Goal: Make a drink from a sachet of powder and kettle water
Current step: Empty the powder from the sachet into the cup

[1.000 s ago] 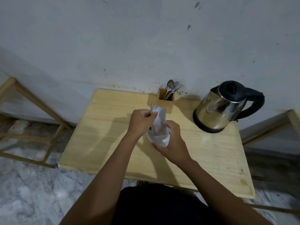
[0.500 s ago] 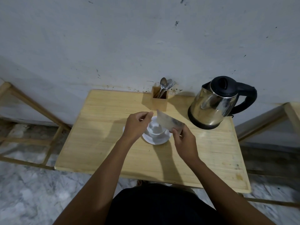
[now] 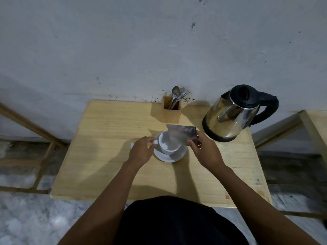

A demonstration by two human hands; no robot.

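A white cup (image 3: 167, 145) stands on a white saucer (image 3: 174, 156) in the middle of the wooden table (image 3: 106, 156). My right hand (image 3: 203, 150) holds a silvery sachet (image 3: 183, 134) tilted over the cup, its open end pointing down into the cup. My left hand (image 3: 142, 150) pinches the cup's handle at its left side. A steel kettle (image 3: 233, 114) with a black lid and handle sits on its base at the back right of the table.
A wooden holder (image 3: 172, 110) with spoons and a fork stands at the back of the table against the wall. A small white scrap (image 3: 132, 144) lies left of my left hand. Wooden frames flank the table on both sides.
The sachet went from upright between both hands to tilted over the cup in my right hand alone. My left hand let go of it and dropped to the cup's handle.
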